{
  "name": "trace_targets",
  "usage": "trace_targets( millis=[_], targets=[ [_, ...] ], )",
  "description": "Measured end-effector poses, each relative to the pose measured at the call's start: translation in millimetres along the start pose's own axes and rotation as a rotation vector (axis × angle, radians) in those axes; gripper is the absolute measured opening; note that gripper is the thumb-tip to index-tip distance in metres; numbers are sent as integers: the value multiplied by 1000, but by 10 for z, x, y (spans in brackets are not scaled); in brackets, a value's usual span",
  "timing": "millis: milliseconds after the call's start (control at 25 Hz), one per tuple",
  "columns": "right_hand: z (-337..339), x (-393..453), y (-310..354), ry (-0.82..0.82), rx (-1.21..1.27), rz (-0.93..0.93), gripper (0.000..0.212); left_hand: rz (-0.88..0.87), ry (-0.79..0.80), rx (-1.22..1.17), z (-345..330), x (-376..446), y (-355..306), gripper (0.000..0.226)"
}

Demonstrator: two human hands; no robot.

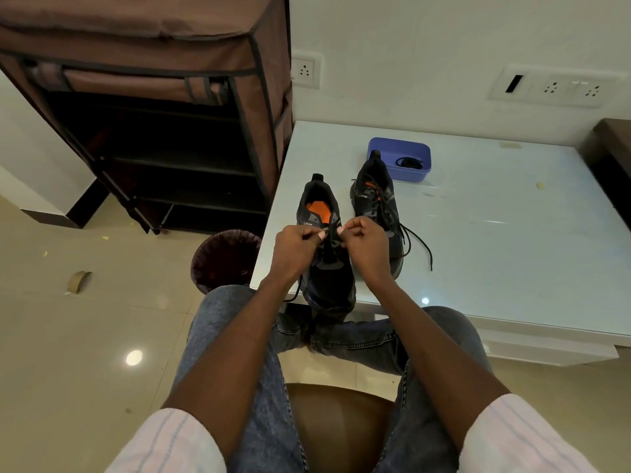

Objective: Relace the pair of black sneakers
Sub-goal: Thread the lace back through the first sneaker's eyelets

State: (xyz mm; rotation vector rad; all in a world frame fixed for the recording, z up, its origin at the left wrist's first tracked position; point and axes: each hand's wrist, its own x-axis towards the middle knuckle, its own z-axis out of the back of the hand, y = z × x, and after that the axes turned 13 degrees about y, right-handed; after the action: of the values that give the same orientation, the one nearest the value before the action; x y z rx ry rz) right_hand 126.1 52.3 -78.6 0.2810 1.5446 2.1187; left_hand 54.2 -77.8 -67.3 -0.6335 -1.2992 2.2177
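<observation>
Both hands (pixel 327 250) pinching lace, sneaker (pixel 324 240) heel-away

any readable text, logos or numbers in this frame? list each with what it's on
None can be read.
Near sneaker, small white mark at each side of the collar: too blurred to read.
Far sneaker, small white marks on the collar sides: too small and blurred to read.
Blue tray, wall sockets, fabric rack: no text visible.

Dark item (pixel 409 162) in tub (pixel 399 175): unidentifiable.
</observation>
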Motion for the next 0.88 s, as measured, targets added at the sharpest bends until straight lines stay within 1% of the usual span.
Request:
trace_targets(
  millis=[40, 80, 120, 160, 240, 320, 480, 640, 760, 880],
  targets=[
    [-35, 29, -31, -49, -136, 26, 10, 10, -26, -3, -2, 20, 4, 15],
    [-72, 53, -48, -43, -244, 26, 15, 17, -41, -9, -3, 49, 17, 14],
    [-107, 62, -42, -2, -316, -1, 20, 22, -49, -20, -8, 80, 31, 13],
    [-131, 67, -40, 36, -367, -29, 24, 28, -54, -40, -16, 108, 39, 13],
    [-153, 79, -36, 47, -422, -40, 25, 55, -63, -81, -45, 149, 41, 15],
    [-158, 81, -25, 29, -420, -21, 23, 61, -79, -82, -82, 173, 33, 17],
    [-186, 71, -23, 2, -397, -18, 29, 21, -109, 6, -179, 205, 32, 18],
    [-178, 61, -90, -5, -341, 4, 32, 12, -85, 56, -225, 258, 46, 18],
    [-148, 49, -127, -4, -312, 15, 28, 19, -50, -12, -226, 296, 79, 16],
    [-115, 44, -140, -1, -306, 32, 24, 62, -12, -177, -215, 295, 95, 15]
  ],
)
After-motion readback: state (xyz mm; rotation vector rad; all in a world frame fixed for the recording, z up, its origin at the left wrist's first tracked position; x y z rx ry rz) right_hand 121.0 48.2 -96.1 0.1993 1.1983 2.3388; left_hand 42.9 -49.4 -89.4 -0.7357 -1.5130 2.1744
